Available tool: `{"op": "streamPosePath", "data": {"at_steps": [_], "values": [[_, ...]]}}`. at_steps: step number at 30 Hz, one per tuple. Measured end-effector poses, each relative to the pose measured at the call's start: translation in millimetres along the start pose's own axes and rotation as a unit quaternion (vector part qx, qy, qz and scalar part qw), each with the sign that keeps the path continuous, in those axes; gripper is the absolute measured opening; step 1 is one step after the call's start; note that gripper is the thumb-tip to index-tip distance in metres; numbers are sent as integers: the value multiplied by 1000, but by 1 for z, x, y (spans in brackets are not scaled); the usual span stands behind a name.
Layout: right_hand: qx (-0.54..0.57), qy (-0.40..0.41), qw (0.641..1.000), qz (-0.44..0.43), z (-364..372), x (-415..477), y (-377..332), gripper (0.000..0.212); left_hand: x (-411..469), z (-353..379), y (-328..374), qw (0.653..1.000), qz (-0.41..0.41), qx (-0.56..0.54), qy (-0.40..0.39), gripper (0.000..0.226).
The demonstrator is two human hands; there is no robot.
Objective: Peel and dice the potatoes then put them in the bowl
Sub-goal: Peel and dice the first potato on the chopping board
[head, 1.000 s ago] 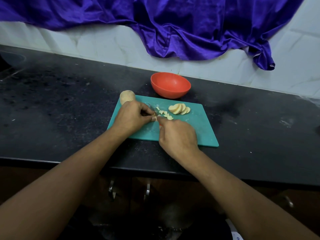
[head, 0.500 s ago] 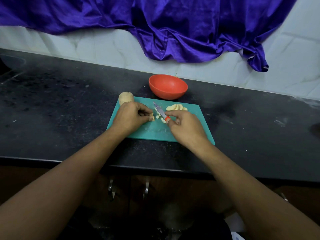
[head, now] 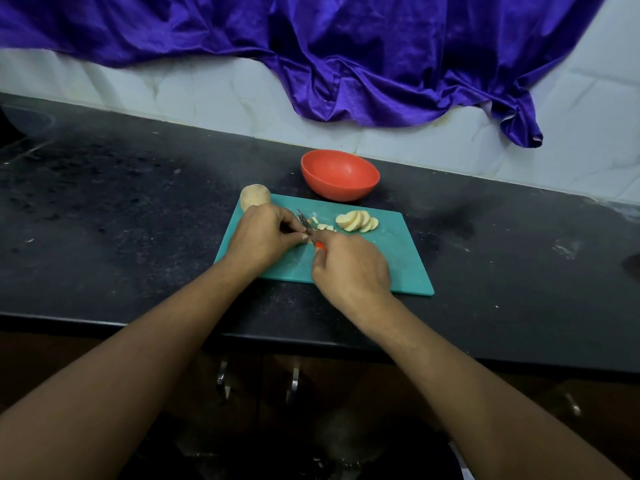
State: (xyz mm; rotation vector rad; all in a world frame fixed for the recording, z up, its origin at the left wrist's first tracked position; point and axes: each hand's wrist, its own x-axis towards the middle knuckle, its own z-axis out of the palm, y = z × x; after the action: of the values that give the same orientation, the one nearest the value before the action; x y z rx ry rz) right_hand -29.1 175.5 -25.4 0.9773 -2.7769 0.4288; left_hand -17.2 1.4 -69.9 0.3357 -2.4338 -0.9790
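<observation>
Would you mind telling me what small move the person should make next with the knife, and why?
Probably press the knife down through the piece the left hand pinches: the right hand holds the blade right beside those fingers, only a few dice lie cut, and the fanned slices lie undiced.

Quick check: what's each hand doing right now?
Left hand: pinches a potato piece on the cutting board.
Right hand: grips the knife.
</observation>
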Motion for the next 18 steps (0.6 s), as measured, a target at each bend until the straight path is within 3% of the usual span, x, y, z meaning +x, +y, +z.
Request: {"op": "streamPosePath", "data": {"at_steps": [18], "values": [[-150,-32,985,-79,2,-3,0,53,-1,-1,3,1000,-7,25,0,5]]}}
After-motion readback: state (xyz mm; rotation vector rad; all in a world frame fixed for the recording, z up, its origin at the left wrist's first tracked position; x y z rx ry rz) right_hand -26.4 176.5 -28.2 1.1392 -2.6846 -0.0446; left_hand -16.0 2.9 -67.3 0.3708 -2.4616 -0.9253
